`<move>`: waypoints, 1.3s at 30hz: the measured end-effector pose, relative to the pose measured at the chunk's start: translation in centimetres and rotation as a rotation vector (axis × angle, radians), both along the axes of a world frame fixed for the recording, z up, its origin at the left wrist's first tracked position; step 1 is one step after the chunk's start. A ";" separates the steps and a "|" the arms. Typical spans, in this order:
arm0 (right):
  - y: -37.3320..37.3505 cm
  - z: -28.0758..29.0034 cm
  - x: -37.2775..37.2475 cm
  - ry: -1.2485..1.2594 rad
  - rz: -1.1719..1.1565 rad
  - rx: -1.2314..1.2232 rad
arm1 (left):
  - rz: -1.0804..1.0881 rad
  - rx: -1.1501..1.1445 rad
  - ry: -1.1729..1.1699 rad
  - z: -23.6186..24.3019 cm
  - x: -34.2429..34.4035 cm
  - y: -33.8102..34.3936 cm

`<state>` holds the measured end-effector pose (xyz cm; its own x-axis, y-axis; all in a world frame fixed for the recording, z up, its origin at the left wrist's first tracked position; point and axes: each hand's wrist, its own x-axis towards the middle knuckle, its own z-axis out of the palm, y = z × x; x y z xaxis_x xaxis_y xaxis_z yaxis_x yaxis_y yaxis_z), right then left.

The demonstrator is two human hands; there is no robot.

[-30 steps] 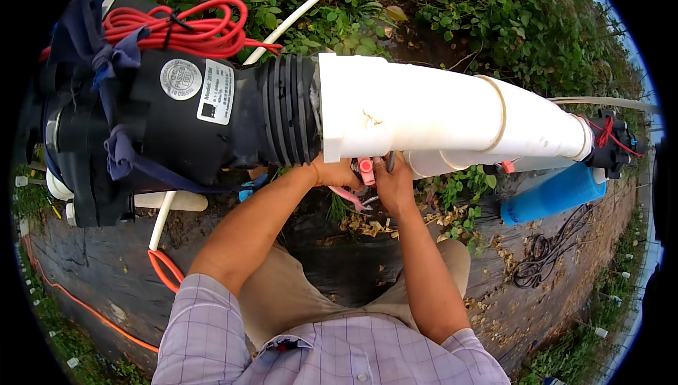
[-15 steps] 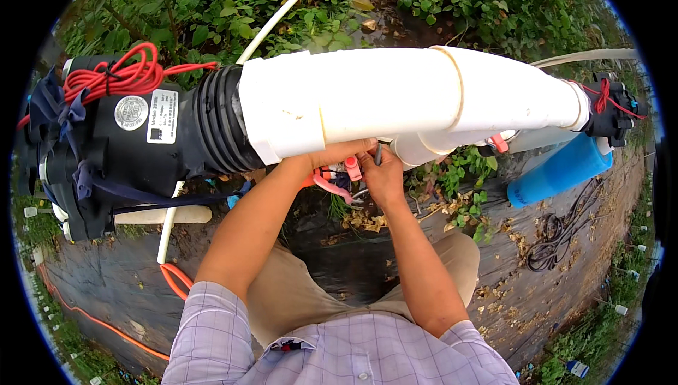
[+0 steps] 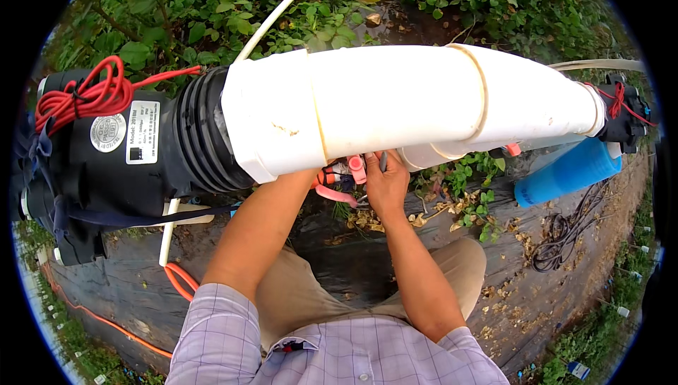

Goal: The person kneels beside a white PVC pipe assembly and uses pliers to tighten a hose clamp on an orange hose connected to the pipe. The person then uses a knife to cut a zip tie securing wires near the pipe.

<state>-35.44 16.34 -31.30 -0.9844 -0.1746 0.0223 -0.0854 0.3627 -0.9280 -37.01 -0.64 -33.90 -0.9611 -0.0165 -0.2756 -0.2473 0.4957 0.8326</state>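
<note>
My left forearm [image 3: 263,226] reaches up under the large white pipe [image 3: 395,95]. The pipe hides my left hand, so its fingers do not show. Just below the pipe's lower edge is my right hand [image 3: 388,189], fingers curled closed around a slim dark grey rod [image 3: 383,162] whose kind I cannot make out. Left of that hand, almost touching it, sits a small red valve [image 3: 357,169] on a fitting. A pink tube [image 3: 335,194] curves below the valve.
A black ribbed housing [image 3: 127,166] with bundled red cord [image 3: 88,95] joins the pipe at left. A blue cylinder [image 3: 568,172] hangs at right, near a coiled black cable [image 3: 558,244]. Leafy plants [image 3: 176,11] grow beyond the pipe. Black sheeting [image 3: 233,251] covers the ground.
My left hand has slipped out of sight under the pipe; its fingers showed beside my right hand before. The view has shifted slightly. My right hand stays on the grey rod.
</note>
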 end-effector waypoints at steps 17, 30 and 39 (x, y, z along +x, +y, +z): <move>0.1 2.9 -2.0 0.538 0.387 0.546 | 0.006 -0.517 -0.005 -6.3 8.6 -3.2; -1.4 0.6 -4.8 0.636 0.440 0.586 | -0.021 -0.607 0.054 -8.7 8.8 -3.1; -0.5 2.6 -3.9 0.087 0.478 0.339 | -0.017 -0.525 -0.008 -5.3 3.3 -3.2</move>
